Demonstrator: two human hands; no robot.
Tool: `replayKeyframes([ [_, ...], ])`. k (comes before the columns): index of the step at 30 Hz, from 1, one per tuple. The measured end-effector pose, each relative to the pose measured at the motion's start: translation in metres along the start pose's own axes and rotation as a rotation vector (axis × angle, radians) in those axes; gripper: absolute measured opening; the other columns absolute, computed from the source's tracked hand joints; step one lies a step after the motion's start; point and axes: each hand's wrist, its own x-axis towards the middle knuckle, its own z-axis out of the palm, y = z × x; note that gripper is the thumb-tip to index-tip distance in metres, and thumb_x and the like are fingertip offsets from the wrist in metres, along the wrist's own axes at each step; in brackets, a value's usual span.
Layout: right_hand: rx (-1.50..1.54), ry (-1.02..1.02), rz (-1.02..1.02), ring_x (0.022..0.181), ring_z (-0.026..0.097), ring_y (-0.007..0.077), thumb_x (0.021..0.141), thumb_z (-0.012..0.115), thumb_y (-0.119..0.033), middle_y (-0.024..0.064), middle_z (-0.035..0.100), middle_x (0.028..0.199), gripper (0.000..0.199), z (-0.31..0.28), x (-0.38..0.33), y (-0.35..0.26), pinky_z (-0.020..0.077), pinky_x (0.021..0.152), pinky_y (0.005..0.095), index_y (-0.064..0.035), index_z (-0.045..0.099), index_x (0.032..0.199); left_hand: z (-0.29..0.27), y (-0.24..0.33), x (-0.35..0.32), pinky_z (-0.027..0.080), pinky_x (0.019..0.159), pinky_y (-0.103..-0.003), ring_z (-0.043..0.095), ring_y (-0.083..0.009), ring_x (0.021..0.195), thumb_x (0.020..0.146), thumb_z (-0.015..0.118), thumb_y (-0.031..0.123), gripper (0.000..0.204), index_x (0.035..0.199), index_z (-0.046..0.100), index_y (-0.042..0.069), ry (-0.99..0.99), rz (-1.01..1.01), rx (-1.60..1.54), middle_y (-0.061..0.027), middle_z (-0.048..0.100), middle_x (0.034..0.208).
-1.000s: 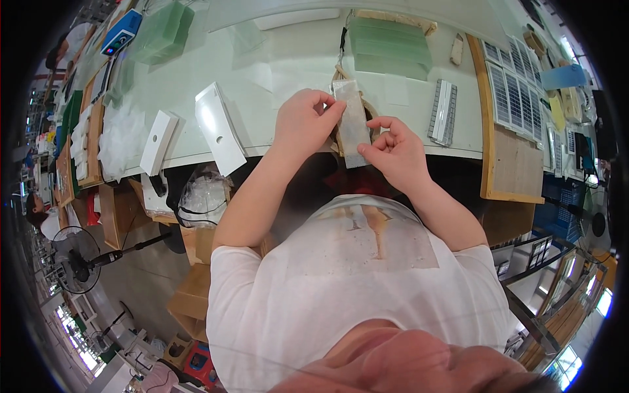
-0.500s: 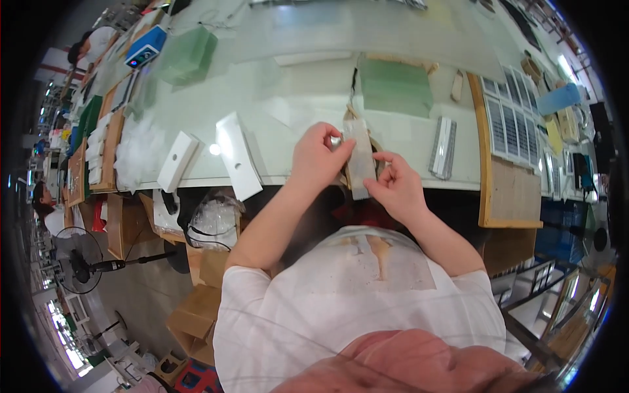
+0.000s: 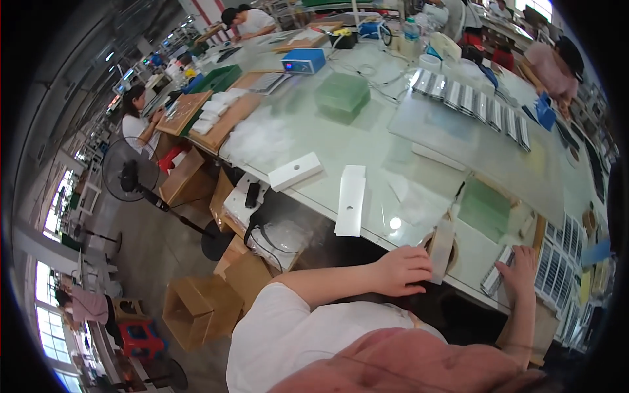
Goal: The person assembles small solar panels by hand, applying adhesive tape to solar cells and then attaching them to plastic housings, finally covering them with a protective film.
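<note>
A pale, flat, narrow packet (image 3: 443, 247) lies at the table's front edge, over a brown tape roll (image 3: 452, 257). My left hand (image 3: 404, 270) is beside it, fingers loosely bent and apart, the tips by its left edge. Farther right, my right hand (image 3: 521, 272) has its thumb across a silver, ridged strip (image 3: 493, 275) and its fingers at the far end of it. A white folded box sleeve (image 3: 351, 200) with a small hole and a white closed box (image 3: 295, 171) lie to the left.
A green translucent stack (image 3: 485, 208) stands behind the packet, another block (image 3: 343, 97) farther back. Silver strips (image 3: 468, 101) are lined up on a clear sheet. Printed panels (image 3: 560, 255) lie right. A floor fan (image 3: 131, 175) and cardboard box (image 3: 200, 308) are left. Other people work beyond.
The view has swung left. Both hands have come off the pale packet, which now lies on the table edge. My right hand has moved right to the silver strip.
</note>
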Motion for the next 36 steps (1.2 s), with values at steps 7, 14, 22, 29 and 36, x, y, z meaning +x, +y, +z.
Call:
replayKeyframes([
  [7, 0.058, -0.058, -0.023, 0.106, 0.047, 0.0329, 0.062, 0.076, -0.03, 0.0141, 0.056, 0.106, 0.051, 0.004, 0.015, -0.002, 0.0369, 0.092, 0.0412, -0.0018, 0.061, 0.101, 0.006, -0.008, -0.012, 0.046, 0.075, -0.035, 0.055, -0.0233, 0.095, 0.072, 0.071, 0.011, 0.02, 0.089, 0.062, 0.009, 0.048, 0.016, 0.053, -0.0012, 0.06, 0.098],
  [14, 0.206, -0.035, 0.063, 0.099, 0.05, 0.0314, 0.058, 0.077, -0.019, 0.0129, 0.057, 0.097, 0.042, 0.011, 0.02, 0.009, 0.0399, 0.088, 0.0391, -0.0012, 0.061, 0.092, 0.008, -0.009, -0.012, 0.048, 0.073, -0.034, 0.056, -0.0234, 0.091, 0.075, 0.069, 0.009, 0.014, 0.088, 0.062, 0.007, 0.108, 0.03, 0.031, -0.0021, 0.06, 0.095],
  [22, 0.369, 0.036, 0.166, 0.093, 0.055, 0.0308, 0.059, 0.076, -0.011, 0.0134, 0.057, 0.095, 0.035, 0.024, 0.022, 0.017, 0.0447, 0.082, 0.0374, -0.0014, 0.061, 0.089, 0.009, -0.007, -0.017, 0.05, 0.075, -0.033, 0.058, -0.024, 0.091, 0.075, 0.071, 0.008, 0.015, 0.089, 0.064, 0.008, 0.104, 0.004, 0.022, -0.0023, 0.062, 0.098],
  [29, 0.527, -0.006, 0.247, 0.079, 0.058, 0.0179, 0.067, 0.07, -0.006, 0.0069, 0.06, 0.078, 0.022, 0.021, 0.035, 0.041, 0.0452, 0.075, 0.0293, -0.0018, 0.06, 0.087, 0.011, -0.005, -0.015, 0.049, 0.072, -0.034, 0.057, -0.0236, 0.088, 0.074, 0.07, 0.008, 0.013, 0.085, 0.063, 0.008, 0.148, 0.002, 0.038, -0.0024, 0.061, 0.095],
  [36, 0.985, -0.009, 0.232, 0.073, 0.053, 0.0081, 0.079, 0.062, 0.002, -0.0019, 0.058, 0.079, 0.008, -0.033, 0.04, -0.011, 0.0435, 0.068, 0.0226, -0.0009, 0.06, 0.086, 0.013, -0.009, -0.019, 0.049, 0.073, -0.035, 0.057, -0.0251, 0.089, 0.072, 0.071, 0.008, 0.015, 0.084, 0.063, 0.009, 0.133, -0.003, 0.056, -0.0037, 0.06, 0.102],
])
